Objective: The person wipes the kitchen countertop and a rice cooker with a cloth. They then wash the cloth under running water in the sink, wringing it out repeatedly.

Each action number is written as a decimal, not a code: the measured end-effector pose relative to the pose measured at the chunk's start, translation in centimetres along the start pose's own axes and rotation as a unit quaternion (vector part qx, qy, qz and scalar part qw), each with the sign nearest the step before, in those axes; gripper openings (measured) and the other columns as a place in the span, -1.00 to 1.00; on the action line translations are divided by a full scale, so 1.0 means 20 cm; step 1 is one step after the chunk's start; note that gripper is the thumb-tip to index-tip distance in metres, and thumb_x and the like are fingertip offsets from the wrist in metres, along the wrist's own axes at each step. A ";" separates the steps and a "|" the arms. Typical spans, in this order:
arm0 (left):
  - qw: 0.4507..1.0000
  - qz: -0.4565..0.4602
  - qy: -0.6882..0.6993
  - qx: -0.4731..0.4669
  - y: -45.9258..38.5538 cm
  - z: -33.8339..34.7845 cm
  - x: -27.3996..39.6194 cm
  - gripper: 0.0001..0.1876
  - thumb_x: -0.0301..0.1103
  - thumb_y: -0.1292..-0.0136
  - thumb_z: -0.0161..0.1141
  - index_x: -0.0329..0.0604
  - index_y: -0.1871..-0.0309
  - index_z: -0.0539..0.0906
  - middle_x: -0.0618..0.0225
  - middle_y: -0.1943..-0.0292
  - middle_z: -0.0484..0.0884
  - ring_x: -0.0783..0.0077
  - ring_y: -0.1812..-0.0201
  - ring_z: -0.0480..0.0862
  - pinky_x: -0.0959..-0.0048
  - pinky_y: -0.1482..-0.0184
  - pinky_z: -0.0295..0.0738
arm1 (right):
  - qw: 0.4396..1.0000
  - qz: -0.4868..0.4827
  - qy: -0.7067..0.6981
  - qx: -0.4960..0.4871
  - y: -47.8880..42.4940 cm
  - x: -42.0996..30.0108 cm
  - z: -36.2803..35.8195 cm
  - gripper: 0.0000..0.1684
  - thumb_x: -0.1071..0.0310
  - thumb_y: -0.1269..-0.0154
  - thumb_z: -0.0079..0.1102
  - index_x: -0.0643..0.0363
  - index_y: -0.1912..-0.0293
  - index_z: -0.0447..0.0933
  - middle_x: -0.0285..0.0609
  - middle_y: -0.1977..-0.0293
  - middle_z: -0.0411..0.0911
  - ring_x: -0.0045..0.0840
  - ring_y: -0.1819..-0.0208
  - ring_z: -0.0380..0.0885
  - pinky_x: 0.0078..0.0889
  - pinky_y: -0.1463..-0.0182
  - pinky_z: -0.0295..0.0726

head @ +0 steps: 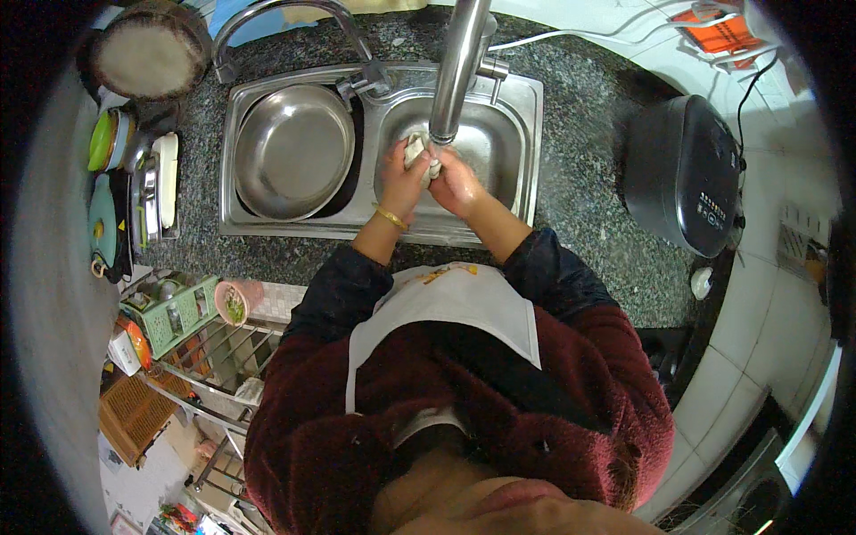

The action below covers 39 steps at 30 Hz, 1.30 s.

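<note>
A crumpled whitish cloth [416, 148] is bunched between my two hands over the right basin of the steel sink [498, 137]. My left hand [402, 180], with a yellow band at the wrist, grips it from the left. From the other side my right hand [457, 186] closes on the cloth's right edge; its fingertips are partly hidden. Directly above them is the mouth of a steel tap [455, 80], and the right hand looks wet. A wide, round steel basin [294, 150] sits in the left sink bowl.
A curved chrome tap [287, 10] rises behind the sink. To the right, a black countertop appliance [682, 174] stands on the granite counter [582, 160]. A dark round pan [150, 53] lies back left. Below left, a metal rack [221, 348] carries a green basket [170, 317] and pink cup [238, 299].
</note>
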<state>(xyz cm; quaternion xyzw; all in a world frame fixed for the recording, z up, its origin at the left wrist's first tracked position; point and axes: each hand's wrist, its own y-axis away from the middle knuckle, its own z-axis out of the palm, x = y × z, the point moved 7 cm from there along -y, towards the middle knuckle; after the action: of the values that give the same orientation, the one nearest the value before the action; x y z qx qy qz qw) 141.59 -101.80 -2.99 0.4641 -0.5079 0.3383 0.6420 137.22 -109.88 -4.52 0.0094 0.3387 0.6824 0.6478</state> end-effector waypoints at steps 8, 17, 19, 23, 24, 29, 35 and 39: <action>0.883 0.361 -0.296 -0.051 0.22 0.27 0.35 -0.73 -0.33 -0.03 0.18 -0.13 0.16 0.57 0.13 0.22 0.53 0.01 0.20 0.46 0.23 0.08 0.33 | 0.968 0.064 -0.178 -0.164 -0.18 0.00 -0.06 -0.52 -0.12 -0.30 -0.09 0.13 0.32 0.46 -0.12 0.45 0.50 -0.31 0.35 0.49 -0.30 0.21 0.50; 0.933 0.267 -0.240 0.024 0.12 0.15 0.32 -0.81 -0.37 -0.12 0.18 -0.09 0.19 0.52 0.15 0.32 0.57 -0.05 0.32 0.57 0.19 0.28 0.50 | 0.994 0.035 -0.100 0.000 -0.15 -0.07 -0.08 -0.50 -0.15 -0.23 0.00 0.10 0.48 0.42 -0.25 0.61 0.46 -0.39 0.56 0.47 -0.30 0.38 0.54; 0.917 0.319 -0.240 -0.020 0.23 0.24 0.34 -0.85 -0.36 -0.13 0.18 -0.10 0.24 0.52 0.17 0.33 0.58 -0.03 0.37 0.58 0.18 0.33 0.49 | 0.989 0.100 -0.093 0.048 -0.09 -0.09 -0.03 -0.61 -0.04 -0.27 -0.10 0.07 0.45 0.40 -0.15 0.56 0.45 -0.40 0.53 0.44 -0.29 0.45 0.48; 0.935 0.231 -0.268 -0.026 0.00 0.20 0.25 -0.79 -0.25 -0.14 0.17 -0.21 0.46 0.54 0.09 0.40 0.56 0.01 0.40 0.56 0.16 0.38 0.44 | 0.971 0.024 -0.227 -0.074 -0.24 0.16 -0.14 -0.57 -0.07 -0.32 -0.12 0.10 0.33 0.44 -0.22 0.47 0.51 -0.39 0.47 0.50 -0.32 0.35 0.53; 0.917 0.234 -0.316 0.063 -0.06 0.10 0.32 -0.74 -0.19 -0.15 0.14 -0.22 0.47 0.57 0.08 0.47 0.52 0.00 0.43 0.54 0.13 0.40 0.40 | 0.993 0.023 -0.052 0.103 -0.09 0.10 0.02 -0.68 0.03 -0.33 -0.16 0.03 0.36 0.42 -0.19 0.46 0.49 -0.46 0.43 0.50 -0.33 0.25 0.52; 0.892 0.301 -0.338 0.014 0.12 0.18 0.34 -0.76 -0.21 -0.17 0.12 -0.16 0.51 0.59 0.10 0.50 0.51 0.01 0.42 0.52 0.14 0.37 0.40 | 0.995 0.037 -0.089 0.000 -0.16 -0.06 -0.05 -0.62 0.02 -0.32 -0.17 0.11 0.29 0.45 -0.15 0.40 0.51 -0.36 0.37 0.52 -0.23 0.19 0.53; 0.940 0.208 -0.271 -0.007 -0.06 0.14 0.23 -0.76 -0.25 -0.19 0.13 -0.25 0.47 0.56 0.11 0.39 0.60 0.11 0.42 0.58 0.30 0.32 0.46 | 0.998 0.012 0.060 0.031 -0.11 0.08 -0.11 -0.52 -0.08 -0.34 -0.15 0.03 -0.07 0.36 -0.24 0.04 0.48 -0.38 0.06 0.49 -0.24 0.01 0.50; 0.980 0.107 -0.166 0.025 -0.10 0.06 0.20 -0.74 -0.16 -0.31 -0.03 -0.14 0.29 0.56 0.12 0.25 0.55 0.05 0.27 0.53 0.28 0.22 0.43 | 0.998 -0.007 0.056 0.022 -0.08 0.03 0.01 -0.68 0.08 -0.37 -0.16 0.05 0.07 0.43 -0.30 0.17 0.50 -0.49 0.16 0.51 -0.30 0.09 0.50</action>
<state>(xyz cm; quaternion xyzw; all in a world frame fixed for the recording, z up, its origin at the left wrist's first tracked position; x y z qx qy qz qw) 144.12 -103.76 0.49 0.4725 -0.6453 0.3359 0.4975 138.60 -109.37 -5.29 -0.0171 0.3897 0.6697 0.6319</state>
